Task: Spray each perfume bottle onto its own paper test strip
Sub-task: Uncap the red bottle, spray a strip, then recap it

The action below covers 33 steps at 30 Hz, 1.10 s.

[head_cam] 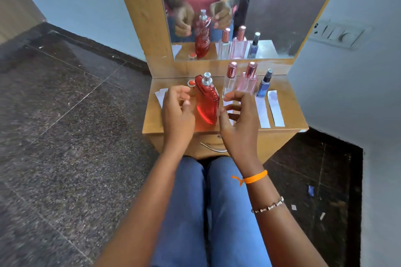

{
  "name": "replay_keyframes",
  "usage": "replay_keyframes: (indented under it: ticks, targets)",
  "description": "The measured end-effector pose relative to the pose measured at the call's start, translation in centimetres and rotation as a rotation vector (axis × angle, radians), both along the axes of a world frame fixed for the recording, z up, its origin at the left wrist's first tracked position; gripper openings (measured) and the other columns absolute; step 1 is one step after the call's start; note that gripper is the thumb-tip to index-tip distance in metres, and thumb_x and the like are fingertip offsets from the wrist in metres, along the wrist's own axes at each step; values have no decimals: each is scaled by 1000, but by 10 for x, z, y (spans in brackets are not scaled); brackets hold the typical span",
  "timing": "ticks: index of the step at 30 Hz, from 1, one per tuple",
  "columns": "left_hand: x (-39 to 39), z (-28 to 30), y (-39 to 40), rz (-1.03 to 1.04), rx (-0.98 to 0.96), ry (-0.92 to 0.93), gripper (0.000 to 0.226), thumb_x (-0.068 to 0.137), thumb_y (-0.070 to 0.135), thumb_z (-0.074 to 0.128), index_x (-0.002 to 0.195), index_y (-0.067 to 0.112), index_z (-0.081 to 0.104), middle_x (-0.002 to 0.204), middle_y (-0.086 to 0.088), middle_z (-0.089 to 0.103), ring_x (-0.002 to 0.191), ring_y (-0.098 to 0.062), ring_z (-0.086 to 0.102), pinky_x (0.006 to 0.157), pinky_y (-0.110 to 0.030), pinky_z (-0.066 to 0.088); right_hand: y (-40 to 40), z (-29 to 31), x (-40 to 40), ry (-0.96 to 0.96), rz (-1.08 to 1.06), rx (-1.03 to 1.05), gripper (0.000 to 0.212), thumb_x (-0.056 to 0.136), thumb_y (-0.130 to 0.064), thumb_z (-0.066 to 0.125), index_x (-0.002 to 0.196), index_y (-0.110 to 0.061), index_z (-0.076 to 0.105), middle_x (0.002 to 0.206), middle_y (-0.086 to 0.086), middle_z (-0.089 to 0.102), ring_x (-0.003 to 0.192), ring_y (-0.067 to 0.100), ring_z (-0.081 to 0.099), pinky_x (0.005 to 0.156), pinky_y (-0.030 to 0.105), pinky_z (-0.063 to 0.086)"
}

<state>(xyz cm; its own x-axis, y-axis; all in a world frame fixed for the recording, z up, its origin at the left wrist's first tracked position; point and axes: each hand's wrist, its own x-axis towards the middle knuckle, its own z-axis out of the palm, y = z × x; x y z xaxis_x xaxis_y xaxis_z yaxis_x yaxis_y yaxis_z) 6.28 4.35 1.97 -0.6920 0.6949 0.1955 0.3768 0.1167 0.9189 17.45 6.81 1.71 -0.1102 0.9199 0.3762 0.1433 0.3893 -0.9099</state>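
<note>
A red perfume bottle (pixel 207 102) with a bare silver sprayer stands upright on the wooden dresser top (pixel 290 115). Its red cap (pixel 191 83) lies behind it to the left. My left hand (pixel 176 110) hovers just left of the bottle with loosely curled fingers, holding nothing. My right hand (pixel 237 119) hovers just right of it, fingers spread and relaxed, also empty. Behind stand a clear bottle (pixel 230 81), a pink bottle (pixel 248 81) and a small blue bottle (pixel 264 84). White paper strips lie at the left (pixel 160 95) and the right (pixel 262 112), (pixel 276 108).
A mirror (pixel 234 6) in a wooden frame rises behind the bottles and reflects them and my hands. A drawer with a metal handle (pixel 213 147) sits below the top. My knees are in front of it. Walls close in on the right; dark stone floor spreads left.
</note>
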Motion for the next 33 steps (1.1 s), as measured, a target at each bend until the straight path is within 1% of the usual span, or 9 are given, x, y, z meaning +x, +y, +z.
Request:
replay_keyframes:
  ticks: [2, 6, 10, 14, 17, 21, 26, 29, 33]
  targets:
    - [-14, 2, 18, -38, -68, 78, 41, 83, -10, 42, 113, 13, 56, 107, -5, 59, 102, -19, 57, 89, -26, 43, -2, -1, -5, -5, -16, 16, 24, 82, 9, 54, 96, -10, 53, 93, -13, 52, 77, 4, 55, 64, 8, 44]
    - [-29, -4, 47, -146, -220, 203, 47, 82, -10, 44, 122, 10, 57, 124, -11, 54, 116, -23, 52, 98, -25, 38, -5, -3, -10, -34, -17, 36, 26, 81, 8, 54, 97, -11, 52, 93, -12, 51, 77, 5, 54, 64, 10, 44]
    - [-32, -12, 56, -147, -243, 231, 36, 80, -6, 53, 112, 8, 61, 115, -13, 57, 109, -26, 53, 85, -19, 33, -7, 0, -10, -26, -50, 56, 32, 80, 9, 55, 99, -17, 48, 100, -2, 53, 76, -1, 53, 59, 7, 41]
    - [-34, 1, 48, -37, -91, 203, 29, 84, -7, 49, 109, 5, 60, 108, -12, 56, 94, -16, 53, 75, -3, 33, -10, 3, -7, -8, -106, 85, 28, 85, 5, 55, 100, -17, 46, 104, -2, 50, 76, 3, 51, 60, 10, 40]
    - [-35, 27, 31, -31, 155, 79, 29, 86, -6, 49, 111, 8, 56, 102, -6, 54, 92, -19, 62, 88, -24, 48, -12, 8, -6, 19, -134, 155, 24, 89, 2, 53, 100, -19, 46, 99, -11, 48, 78, 2, 50, 62, 10, 40]
    - [-18, 58, 9, -144, 314, -8, 38, 81, 1, 61, 111, 22, 50, 96, 8, 61, 84, 7, 63, 78, -9, 46, -12, 19, -12, 7, -95, 237, 24, 90, 1, 52, 106, -17, 51, 99, -8, 48, 84, 8, 50, 69, 14, 44]
    - [2, 69, 10, -263, 218, -40, 49, 77, 0, 67, 119, 19, 49, 108, -10, 64, 94, -14, 66, 89, -26, 51, 0, 42, -11, -58, 22, 305, 45, 84, 18, 40, 124, 0, 51, 119, 4, 52, 113, 26, 52, 98, 43, 45]
    - [0, 66, 17, -275, 209, -25, 50, 77, -3, 67, 121, 12, 48, 109, -13, 66, 95, -16, 67, 88, -23, 52, 19, 50, -13, -163, 207, 331, 55, 75, 20, 35, 124, 4, 55, 126, 18, 55, 124, 29, 49, 109, 37, 37]
    - [-9, 60, 20, -309, 156, -108, 46, 81, 0, 64, 123, 12, 48, 103, -11, 69, 98, -18, 66, 91, -25, 51, 36, 53, -12, -264, 284, 311, 46, 81, 20, 43, 117, 0, 61, 120, 14, 59, 117, 20, 52, 102, 23, 41]
